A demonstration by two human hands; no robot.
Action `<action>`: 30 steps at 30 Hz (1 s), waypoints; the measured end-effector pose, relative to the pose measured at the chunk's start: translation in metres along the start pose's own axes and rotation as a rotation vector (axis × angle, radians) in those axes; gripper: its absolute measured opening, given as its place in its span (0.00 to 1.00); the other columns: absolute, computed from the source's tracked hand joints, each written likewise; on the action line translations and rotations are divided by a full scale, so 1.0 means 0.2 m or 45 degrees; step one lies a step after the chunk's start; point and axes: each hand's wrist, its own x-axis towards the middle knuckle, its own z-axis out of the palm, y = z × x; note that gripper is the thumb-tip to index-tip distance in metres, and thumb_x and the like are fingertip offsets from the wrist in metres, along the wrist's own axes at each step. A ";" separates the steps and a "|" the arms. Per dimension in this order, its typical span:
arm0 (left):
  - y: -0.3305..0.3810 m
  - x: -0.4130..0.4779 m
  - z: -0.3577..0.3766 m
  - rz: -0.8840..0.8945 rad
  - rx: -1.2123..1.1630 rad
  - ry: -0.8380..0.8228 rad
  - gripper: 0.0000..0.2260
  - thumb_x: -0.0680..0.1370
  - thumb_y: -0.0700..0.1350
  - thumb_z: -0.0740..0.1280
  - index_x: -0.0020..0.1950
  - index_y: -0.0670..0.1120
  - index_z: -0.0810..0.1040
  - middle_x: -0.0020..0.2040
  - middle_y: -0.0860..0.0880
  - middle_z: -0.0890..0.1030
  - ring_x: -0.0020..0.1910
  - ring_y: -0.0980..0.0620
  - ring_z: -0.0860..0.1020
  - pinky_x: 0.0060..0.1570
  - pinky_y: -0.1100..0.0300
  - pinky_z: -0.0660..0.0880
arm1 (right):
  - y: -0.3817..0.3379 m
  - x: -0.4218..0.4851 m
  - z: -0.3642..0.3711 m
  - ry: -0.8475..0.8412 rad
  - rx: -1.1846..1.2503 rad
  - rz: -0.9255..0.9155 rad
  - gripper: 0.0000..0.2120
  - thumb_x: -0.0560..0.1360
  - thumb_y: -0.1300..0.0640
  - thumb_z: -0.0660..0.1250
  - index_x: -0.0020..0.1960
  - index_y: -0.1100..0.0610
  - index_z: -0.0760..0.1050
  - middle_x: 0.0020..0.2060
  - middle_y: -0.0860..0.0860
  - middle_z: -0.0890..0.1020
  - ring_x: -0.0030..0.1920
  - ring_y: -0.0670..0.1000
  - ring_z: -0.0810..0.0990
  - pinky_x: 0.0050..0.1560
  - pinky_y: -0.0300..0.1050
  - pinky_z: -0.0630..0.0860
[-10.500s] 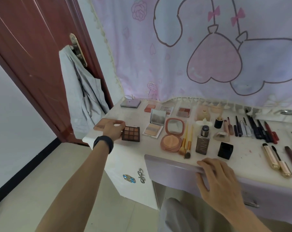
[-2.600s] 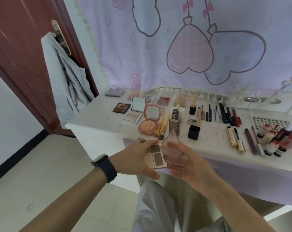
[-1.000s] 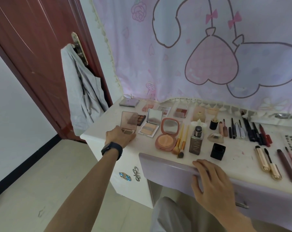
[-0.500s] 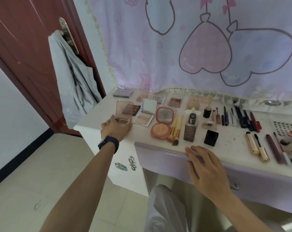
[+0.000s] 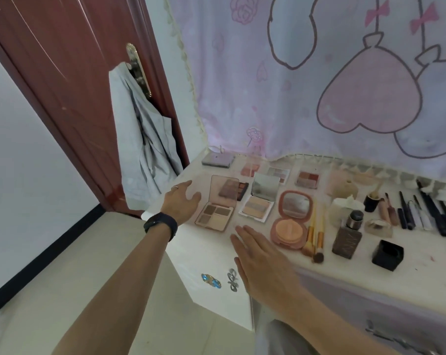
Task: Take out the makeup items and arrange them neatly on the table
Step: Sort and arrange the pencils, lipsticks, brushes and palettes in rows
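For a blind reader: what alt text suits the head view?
Two open hands reach over a white dressing table, the left hand beside an open eyeshadow palette, the right hand near the front edge. A round blush compact, brushes and pencils lie in rows.

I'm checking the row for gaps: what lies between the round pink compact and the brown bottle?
Two gold-handled brushes lie side by side between the round pink compact and the brown bottle; the head view shows it.

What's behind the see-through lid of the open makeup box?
A dark eyeshadow palette lies behind the lid of the open palette. One end, with brown and orange pans, pokes out; the rest shows only dimly through the tinted lid.
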 end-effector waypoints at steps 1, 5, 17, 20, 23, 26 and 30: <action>-0.01 0.04 0.00 0.042 0.029 -0.017 0.24 0.81 0.50 0.64 0.77 0.47 0.66 0.75 0.42 0.68 0.75 0.43 0.63 0.73 0.51 0.62 | -0.01 0.03 0.03 -0.041 -0.033 -0.019 0.28 0.75 0.47 0.73 0.70 0.60 0.77 0.69 0.57 0.77 0.70 0.57 0.76 0.68 0.53 0.75; -0.01 0.27 0.00 0.190 0.182 -0.102 0.22 0.83 0.43 0.59 0.78 0.47 0.65 0.78 0.41 0.63 0.77 0.43 0.61 0.74 0.52 0.58 | 0.02 0.08 0.15 -0.054 -0.120 -0.049 0.27 0.74 0.50 0.74 0.69 0.61 0.77 0.66 0.58 0.80 0.67 0.58 0.78 0.65 0.52 0.77; 0.14 0.74 0.14 0.357 0.874 -0.370 0.33 0.79 0.39 0.55 0.82 0.55 0.48 0.82 0.53 0.51 0.80 0.47 0.52 0.76 0.44 0.55 | 0.04 0.06 0.22 0.046 -0.144 -0.090 0.31 0.73 0.49 0.73 0.72 0.61 0.74 0.69 0.57 0.78 0.69 0.57 0.76 0.68 0.51 0.74; 0.11 0.72 0.15 0.385 0.924 -0.340 0.28 0.81 0.43 0.53 0.81 0.54 0.52 0.81 0.52 0.57 0.78 0.46 0.58 0.74 0.46 0.60 | 0.04 0.06 0.21 0.036 -0.155 -0.094 0.30 0.73 0.49 0.72 0.71 0.61 0.74 0.68 0.58 0.78 0.69 0.57 0.76 0.69 0.51 0.74; 0.08 0.67 0.13 0.379 0.836 -0.265 0.24 0.81 0.44 0.54 0.79 0.51 0.61 0.77 0.45 0.64 0.74 0.42 0.64 0.72 0.47 0.64 | 0.04 0.07 0.19 0.049 -0.141 -0.085 0.29 0.72 0.51 0.73 0.70 0.61 0.76 0.68 0.58 0.79 0.69 0.57 0.77 0.67 0.50 0.75; 0.01 0.58 0.07 0.305 0.682 -0.204 0.21 0.81 0.45 0.56 0.74 0.49 0.69 0.72 0.42 0.69 0.68 0.40 0.70 0.67 0.47 0.69 | 0.03 0.06 0.19 0.062 -0.165 -0.093 0.28 0.72 0.52 0.73 0.70 0.61 0.76 0.67 0.58 0.79 0.68 0.57 0.78 0.67 0.50 0.75; -0.12 0.40 0.01 0.173 0.524 -0.066 0.15 0.80 0.49 0.59 0.66 0.47 0.72 0.64 0.43 0.71 0.58 0.38 0.76 0.55 0.48 0.73 | 0.03 0.07 0.20 0.150 -0.184 -0.083 0.21 0.79 0.52 0.68 0.68 0.61 0.78 0.66 0.58 0.80 0.67 0.57 0.79 0.65 0.50 0.77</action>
